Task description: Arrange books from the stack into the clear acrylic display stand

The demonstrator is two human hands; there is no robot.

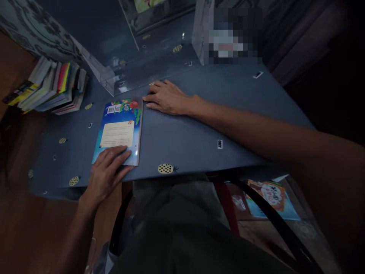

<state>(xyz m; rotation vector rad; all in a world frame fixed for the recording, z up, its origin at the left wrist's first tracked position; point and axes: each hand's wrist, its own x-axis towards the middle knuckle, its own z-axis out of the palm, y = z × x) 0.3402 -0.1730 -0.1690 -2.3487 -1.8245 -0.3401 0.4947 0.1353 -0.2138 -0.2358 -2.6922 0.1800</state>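
Observation:
A closed book [118,120] with a blue back cover lies flat on the grey-blue tablecloth [182,140]. Its cover shows barcodes, a cream text panel and a colourful drawing. My left hand [107,169] rests on the book's lower edge, fingers stretched out over the cover and the thumb by its near right corner. Beyond the book, my right hand [165,97] lies palm down on the cloth with its fingers spread. Its fingertips are at the book's upper right corner; whether they press on it I cannot tell.
A clear acrylic stand [156,76] is at the table's far side. At the far left, several books [54,85] lean in a row. Below the table on the right, another book [270,198] lies on a surface beside a black chair arm [273,213].

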